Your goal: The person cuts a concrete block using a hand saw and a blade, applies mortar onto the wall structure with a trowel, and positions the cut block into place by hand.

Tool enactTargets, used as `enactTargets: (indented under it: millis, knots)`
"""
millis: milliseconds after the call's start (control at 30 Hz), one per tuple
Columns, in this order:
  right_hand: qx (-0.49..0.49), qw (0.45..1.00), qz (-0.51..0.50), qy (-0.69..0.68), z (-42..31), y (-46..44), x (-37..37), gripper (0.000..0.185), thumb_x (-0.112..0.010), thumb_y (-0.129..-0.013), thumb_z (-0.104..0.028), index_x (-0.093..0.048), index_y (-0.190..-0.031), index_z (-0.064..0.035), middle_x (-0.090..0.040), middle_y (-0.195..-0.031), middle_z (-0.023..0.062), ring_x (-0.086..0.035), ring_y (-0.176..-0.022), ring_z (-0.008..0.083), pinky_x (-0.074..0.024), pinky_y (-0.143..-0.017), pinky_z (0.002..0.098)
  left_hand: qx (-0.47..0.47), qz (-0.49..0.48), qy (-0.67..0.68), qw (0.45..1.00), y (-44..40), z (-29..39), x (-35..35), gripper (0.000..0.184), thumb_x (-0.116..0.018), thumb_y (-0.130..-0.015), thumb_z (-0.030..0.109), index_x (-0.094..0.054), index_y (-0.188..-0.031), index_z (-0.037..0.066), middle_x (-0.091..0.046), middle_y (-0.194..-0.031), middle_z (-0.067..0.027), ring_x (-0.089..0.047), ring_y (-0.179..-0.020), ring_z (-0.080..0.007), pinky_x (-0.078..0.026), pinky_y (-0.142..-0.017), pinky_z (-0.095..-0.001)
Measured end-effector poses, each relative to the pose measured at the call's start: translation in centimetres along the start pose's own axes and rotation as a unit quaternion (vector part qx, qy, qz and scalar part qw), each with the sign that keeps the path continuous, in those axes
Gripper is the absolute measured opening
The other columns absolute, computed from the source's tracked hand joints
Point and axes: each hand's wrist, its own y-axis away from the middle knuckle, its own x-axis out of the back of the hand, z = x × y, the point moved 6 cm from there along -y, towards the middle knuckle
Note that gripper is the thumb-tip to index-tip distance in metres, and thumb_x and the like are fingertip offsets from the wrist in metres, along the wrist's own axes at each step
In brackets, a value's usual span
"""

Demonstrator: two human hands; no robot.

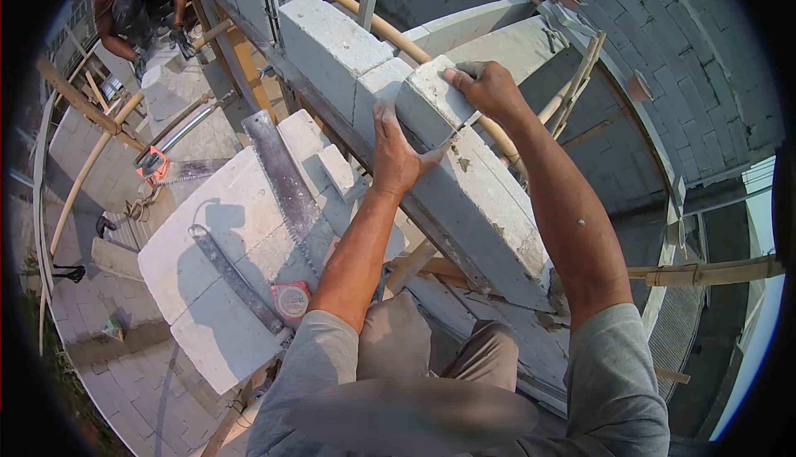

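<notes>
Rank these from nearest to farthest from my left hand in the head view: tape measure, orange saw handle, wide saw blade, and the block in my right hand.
1. Block, just right of your left hand, in your right hand.
2. Wide saw blade, to the left, on pale blocks.
3. Tape measure, lower left.
4. Orange saw handle, far left.

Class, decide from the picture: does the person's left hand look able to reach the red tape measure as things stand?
Probably yes: the tape measure lies uncovered near the left forearm. The left hand is up at the small block and would likely have to leave it first.
</notes>
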Motion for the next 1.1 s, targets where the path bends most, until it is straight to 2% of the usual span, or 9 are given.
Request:
enactTargets:
  millis: [267, 567, 900, 1100]
  knots:
    - [-0.011, 0.999, 0.026, 0.017, -0.11, 0.32, 0.00, 0.048, -0.069, -0.087, -0.043, -0.073, -0.103, 0.0020, -0.072, -0.083, 0.0195, -0.071, -0.078, 0.0298, -0.0537, -0.074, 0.0387, 0.024, -0.030, 0.016, 0.999, -0.02, -0.15, 0.27, 0.115, -0.090, -0.061, 0.042, -0.020, -0.141, -0.003, -0.031, -0.138, -0.0307, -0.033, -0.131, -0.0467, -0.033, -0.109, -0.0516]
    - [-0.006, 0.999, 0.032, -0.004, -0.06, 0.40, -0.14, 0.050, -0.069, -0.086, -0.043, -0.072, -0.102, 0.0037, -0.072, -0.084, 0.0205, -0.071, -0.078, 0.0306, -0.0541, -0.074, 0.0384, 0.023, -0.032, 0.029, 0.999, 0.02, -0.44, 0.24, 0.115, -0.089, -0.062, 0.044, -0.020, -0.142, -0.001, -0.032, -0.138, -0.0293, -0.036, -0.129, -0.0455, -0.034, -0.108, -0.0516]
    - [0.000, 0.999, 0.022, 0.023, 0.37, -0.44, -0.38, 0.048, -0.070, -0.085, -0.045, -0.073, -0.103, -0.0006, -0.071, -0.085, 0.0208, -0.071, -0.082, 0.0314, -0.0544, -0.075, 0.0387, 0.024, -0.036, 0.000, 0.999, -0.19, -0.27, 0.48, 0.116, -0.090, -0.060, 0.044, -0.022, -0.141, -0.003, -0.033, -0.139, -0.0282, -0.035, -0.131, -0.0434, -0.034, -0.108, -0.0508]
    - [0.001, 1.000, 0.023, -0.005, 0.63, -0.37, -0.40, 0.047, -0.070, -0.085, -0.045, -0.074, -0.104, -0.0021, -0.072, -0.085, 0.0197, -0.071, -0.081, 0.0302, -0.0544, -0.075, 0.0384, 0.014, -0.025, -0.009, 1.000, 0.10, -0.69, 0.14, 0.120, -0.088, -0.059, 0.052, -0.021, -0.142, -0.003, -0.032, -0.139, -0.0280, -0.034, -0.131, -0.0429, -0.033, -0.109, -0.0503]
